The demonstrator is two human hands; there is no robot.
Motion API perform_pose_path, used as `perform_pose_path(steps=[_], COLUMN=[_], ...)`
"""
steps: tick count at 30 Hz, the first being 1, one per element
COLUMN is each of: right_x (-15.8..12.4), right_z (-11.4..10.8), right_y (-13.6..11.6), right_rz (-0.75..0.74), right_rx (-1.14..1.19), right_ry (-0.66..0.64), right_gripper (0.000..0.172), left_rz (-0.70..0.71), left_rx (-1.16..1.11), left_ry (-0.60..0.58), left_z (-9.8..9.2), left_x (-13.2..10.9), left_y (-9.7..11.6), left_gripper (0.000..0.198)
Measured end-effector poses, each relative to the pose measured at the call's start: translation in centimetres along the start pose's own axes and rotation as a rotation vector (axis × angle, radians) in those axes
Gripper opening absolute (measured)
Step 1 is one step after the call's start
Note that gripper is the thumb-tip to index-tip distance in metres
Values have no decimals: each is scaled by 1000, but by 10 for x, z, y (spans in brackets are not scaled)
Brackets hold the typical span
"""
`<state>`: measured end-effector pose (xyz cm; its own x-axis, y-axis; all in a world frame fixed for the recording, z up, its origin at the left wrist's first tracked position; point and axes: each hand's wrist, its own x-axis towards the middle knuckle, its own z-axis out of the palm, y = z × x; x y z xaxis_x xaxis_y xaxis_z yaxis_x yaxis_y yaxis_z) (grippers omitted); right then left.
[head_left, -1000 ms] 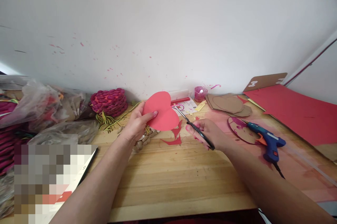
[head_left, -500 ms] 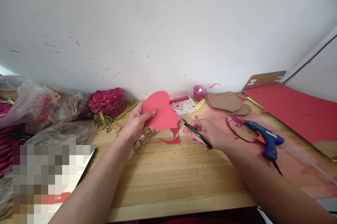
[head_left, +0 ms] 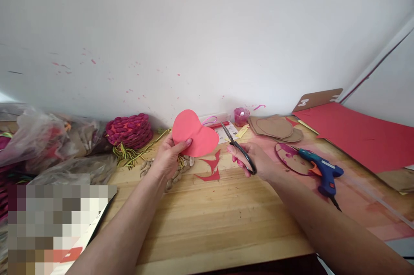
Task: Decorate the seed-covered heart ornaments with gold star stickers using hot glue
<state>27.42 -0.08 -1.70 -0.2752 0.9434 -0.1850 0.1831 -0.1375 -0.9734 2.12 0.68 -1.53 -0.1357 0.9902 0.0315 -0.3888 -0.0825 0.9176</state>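
Tabletop (head_left: 207, 219), pale wood, pink-stained at right, set against a paint-flecked wall. Red sheet (head_left: 365, 137), broad and flat, at the far right. Plastic bags (head_left: 32, 126), clear and crumpled, heaped at the far left. Cardboard cutouts (head_left: 274, 127), brown, overlapping, near the wall right of centre. Paper heart (head_left: 196, 135), red, above the tabletop at centre, tilted, its lower left pinched between the thumb and fingers of the left hand (head_left: 170, 152). Magenta stack (head_left: 131, 130), lumpy, with yellow-and-dark cords hanging at its front, left of the heart. Glue gun (head_left: 326, 173), blue with orange trigger, its nozzle over a stained cardboard disc (head_left: 289, 160). Scissors (head_left: 238, 147), black-handled, the handles gripped by the curled right hand (head_left: 255, 156), blades pointing up and away, just right of the heart and apart from it. Cup (head_left: 241, 117), pink-smeared, by the wall. Red scraps (head_left: 211, 176), pointed, lying between the hands.
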Motion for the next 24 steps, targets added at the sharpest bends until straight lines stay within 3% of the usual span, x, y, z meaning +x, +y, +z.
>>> perform_pose_path(steps=[3,5,10,13,19,24], right_x=[2,2,0,-2,-5,-3], right_z=[1,2,5,5,2,2], right_y=[1,1,-2,-4,-5,1], right_rz=[-16,-36,-109,-142,-138,-138], right_rx=[44,81,191,226,210,233], right_ry=[10,7,-39,-79,-159,-173], right_gripper=[58,61,73,76,43,36], left_rz=[80,228,847,1126,1291,1330], left_rx=[57,167,739,1013,1172,1180], left_ry=[-40,-104,-363,-395,-308,-243], left_z=[0,0,1,2,1,4], left_x=[-2,-5,-17,-22,-26,-27], left_y=[-3,-5,-7,-7,-11,-13], left_gripper=[49,37,16,21,23,20])
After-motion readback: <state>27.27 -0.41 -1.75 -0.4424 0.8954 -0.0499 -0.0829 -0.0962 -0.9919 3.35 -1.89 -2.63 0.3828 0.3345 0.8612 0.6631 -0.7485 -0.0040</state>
